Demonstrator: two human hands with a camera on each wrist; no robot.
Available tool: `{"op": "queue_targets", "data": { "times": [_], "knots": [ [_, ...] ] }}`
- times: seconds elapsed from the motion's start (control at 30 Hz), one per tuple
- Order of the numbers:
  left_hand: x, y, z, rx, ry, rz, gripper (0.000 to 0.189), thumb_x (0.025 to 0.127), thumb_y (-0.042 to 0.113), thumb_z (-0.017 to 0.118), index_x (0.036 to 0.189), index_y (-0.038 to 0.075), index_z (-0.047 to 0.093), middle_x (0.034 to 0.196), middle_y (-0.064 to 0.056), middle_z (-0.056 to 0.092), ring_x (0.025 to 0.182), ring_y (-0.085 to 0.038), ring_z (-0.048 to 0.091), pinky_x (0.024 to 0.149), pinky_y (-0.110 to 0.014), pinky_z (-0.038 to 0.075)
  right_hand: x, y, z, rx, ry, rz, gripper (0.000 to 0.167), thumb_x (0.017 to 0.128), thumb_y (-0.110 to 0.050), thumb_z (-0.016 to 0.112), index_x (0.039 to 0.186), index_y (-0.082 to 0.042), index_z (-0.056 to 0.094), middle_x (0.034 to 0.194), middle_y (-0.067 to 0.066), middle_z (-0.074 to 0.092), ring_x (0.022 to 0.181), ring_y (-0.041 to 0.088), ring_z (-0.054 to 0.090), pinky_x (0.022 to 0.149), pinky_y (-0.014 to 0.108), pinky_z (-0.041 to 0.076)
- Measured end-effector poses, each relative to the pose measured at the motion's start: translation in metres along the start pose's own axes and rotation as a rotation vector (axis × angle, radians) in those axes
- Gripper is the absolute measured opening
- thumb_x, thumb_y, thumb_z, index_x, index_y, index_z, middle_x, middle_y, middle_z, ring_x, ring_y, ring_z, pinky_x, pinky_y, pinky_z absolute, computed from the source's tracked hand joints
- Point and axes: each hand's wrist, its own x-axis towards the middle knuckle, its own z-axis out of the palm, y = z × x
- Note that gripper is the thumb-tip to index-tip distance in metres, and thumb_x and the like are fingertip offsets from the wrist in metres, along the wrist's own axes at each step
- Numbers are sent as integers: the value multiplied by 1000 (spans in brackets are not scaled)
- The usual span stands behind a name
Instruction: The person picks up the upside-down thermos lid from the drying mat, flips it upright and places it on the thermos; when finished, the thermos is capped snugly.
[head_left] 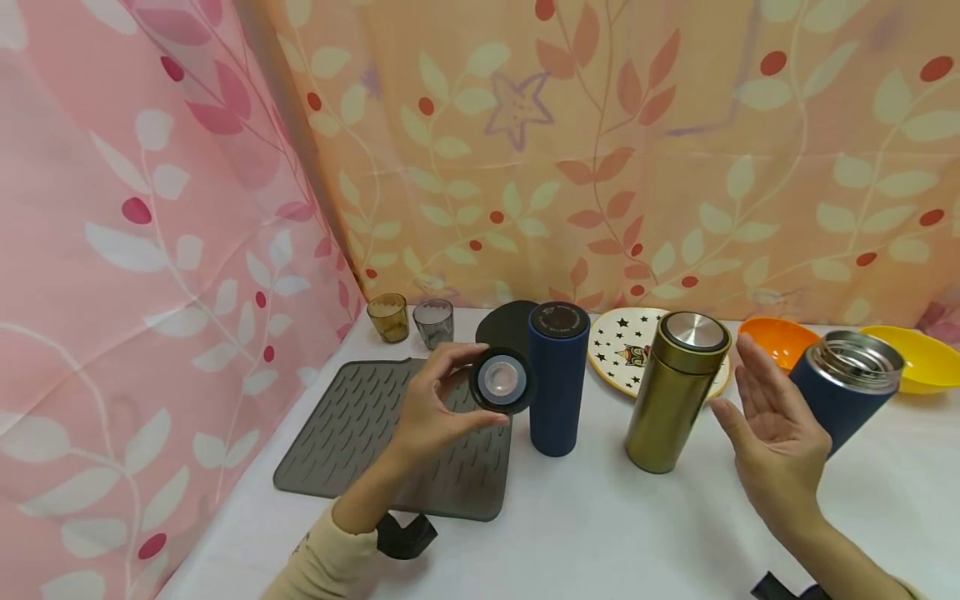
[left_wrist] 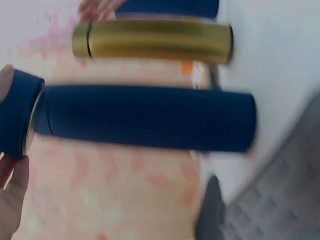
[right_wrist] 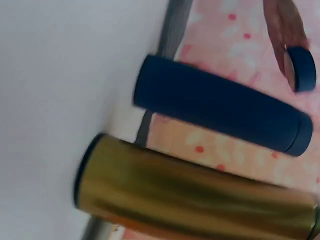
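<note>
My left hand [head_left: 429, 412] pinches a round flask lid [head_left: 502, 380] between thumb and fingers, its pale inner side facing the head camera. In the left wrist view the lid [left_wrist: 17, 115] shows a dark blue outer wall. Beside it stands a closed dark blue flask [head_left: 558, 383], upright. My right hand [head_left: 782, 437] is held up with its fingers extended and nothing in them. It is between a closed gold flask [head_left: 670, 408] and a lidless blue flask [head_left: 847, 392], whose steel mouth shows; the hand covers part of that flask.
A grey drying mat [head_left: 352, 433] lies under my left forearm. Behind it stand an amber glass [head_left: 387, 318] and a grey glass [head_left: 434, 323]. Farther back are a black round piece [head_left: 504, 321], a star-patterned plate [head_left: 611, 333], an orange bowl [head_left: 776, 337] and a yellow bowl [head_left: 926, 358].
</note>
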Motion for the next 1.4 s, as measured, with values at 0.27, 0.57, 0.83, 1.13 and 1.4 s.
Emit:
{"op": "queue_targets", "data": {
  "times": [0.27,0.57,0.83,1.13,1.4],
  "knots": [
    [14,33,40,38,-69,245,74,56,8,87,122,1,53,112,-11,51,104,-18,54,91,-27,49,-9,-16,31,-70,-303,203,56,79,19,57,131,15,38,135,11,51,126,15,46,100,20,37],
    [20,43,67,95,-71,309,75,55,15,89,120,2,55,114,-8,52,111,-16,51,96,-27,44,-14,-18,48,3,-291,451,46,88,11,50,132,-2,46,126,-4,58,111,7,58,87,16,47],
    [17,40,67,-73,-124,125,51,76,6,72,123,-2,55,115,-12,51,110,-18,54,94,-26,47,-14,-16,44,119,-328,444,50,88,15,46,136,4,38,132,-1,53,117,9,54,89,19,46],
    [17,40,66,-150,-136,114,37,78,2,69,113,-5,60,107,-14,55,102,-19,58,89,-27,50,-12,-16,41,22,-359,457,42,95,0,42,137,-3,41,132,-6,54,117,5,53,91,16,44],
    [19,39,69,-97,-158,285,48,71,-1,74,116,-8,59,118,-16,55,111,-20,56,89,-26,50,-13,-13,37,85,-342,491,41,97,-20,42,135,-7,46,134,-4,52,115,6,53,91,15,45]
  ]
}}
